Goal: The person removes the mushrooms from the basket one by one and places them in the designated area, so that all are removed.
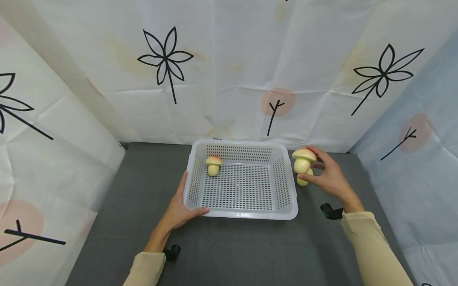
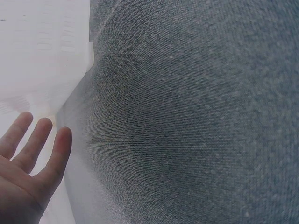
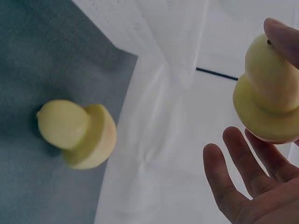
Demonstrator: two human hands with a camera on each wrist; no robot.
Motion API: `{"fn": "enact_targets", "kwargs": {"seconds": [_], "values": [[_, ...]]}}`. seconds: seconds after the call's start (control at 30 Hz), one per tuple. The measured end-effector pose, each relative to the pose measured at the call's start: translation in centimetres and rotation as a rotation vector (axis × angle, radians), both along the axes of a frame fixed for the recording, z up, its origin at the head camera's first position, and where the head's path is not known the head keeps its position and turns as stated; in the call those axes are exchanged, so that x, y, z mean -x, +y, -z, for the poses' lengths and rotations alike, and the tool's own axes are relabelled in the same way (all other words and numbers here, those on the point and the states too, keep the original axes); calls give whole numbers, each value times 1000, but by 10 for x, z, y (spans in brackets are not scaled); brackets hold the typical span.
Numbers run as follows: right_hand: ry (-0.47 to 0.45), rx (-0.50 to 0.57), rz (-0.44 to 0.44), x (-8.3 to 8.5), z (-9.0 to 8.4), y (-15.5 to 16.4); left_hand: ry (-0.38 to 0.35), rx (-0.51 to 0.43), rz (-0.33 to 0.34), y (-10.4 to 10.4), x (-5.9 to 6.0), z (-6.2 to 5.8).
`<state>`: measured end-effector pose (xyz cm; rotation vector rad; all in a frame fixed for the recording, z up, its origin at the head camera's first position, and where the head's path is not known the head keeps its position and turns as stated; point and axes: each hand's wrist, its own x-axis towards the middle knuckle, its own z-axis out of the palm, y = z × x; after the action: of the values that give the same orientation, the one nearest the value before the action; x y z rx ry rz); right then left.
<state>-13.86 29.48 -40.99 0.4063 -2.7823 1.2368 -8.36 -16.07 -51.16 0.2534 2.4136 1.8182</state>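
Observation:
My right hand (image 1: 332, 176) pinches a toy mushroom (image 1: 304, 160) with a reddish-yellow cap and pale stem, held just off the basket's right side. In the right wrist view, the thumb presses the stem end of this raised mushroom (image 3: 271, 79). A second mushroom (image 3: 65, 125) lies on its side on the grey surface, partly hidden in the head view. At the front left corner of a white perforated plastic basket (image 1: 247, 215), my left hand (image 1: 179, 210) rests with thumb along the rim; its visible fingers (image 2: 60, 144) are straight. Inside the basket's back left sits another mushroom (image 1: 213, 166).
Dark grey cloth (image 1: 243, 254) covers the table beneath the basket. White patterned sheets (image 1: 229, 71) rise behind the table and along both sides. Each wrist carries a small black strap device (image 1: 330, 212).

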Motion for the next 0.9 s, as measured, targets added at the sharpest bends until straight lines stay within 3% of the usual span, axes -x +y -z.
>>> {"fn": "enact_targets", "kwargs": {"seconds": [0.13, 0.4, 0.67, 0.9], "values": [[-8, -24, 32, -1, 2, 14, -3, -19, 25, 2, -2, -12], [-47, -48, 76, -1, 10, 42, 14, -22, 2, -4, 4, 18], [-104, -52, 102, 0, 24, 63, 16, -38, 2, -6, 6, 24], [-167, -39, 138, 3, 41, 78, 11, -47, 27, 1, -3, -14]]}}
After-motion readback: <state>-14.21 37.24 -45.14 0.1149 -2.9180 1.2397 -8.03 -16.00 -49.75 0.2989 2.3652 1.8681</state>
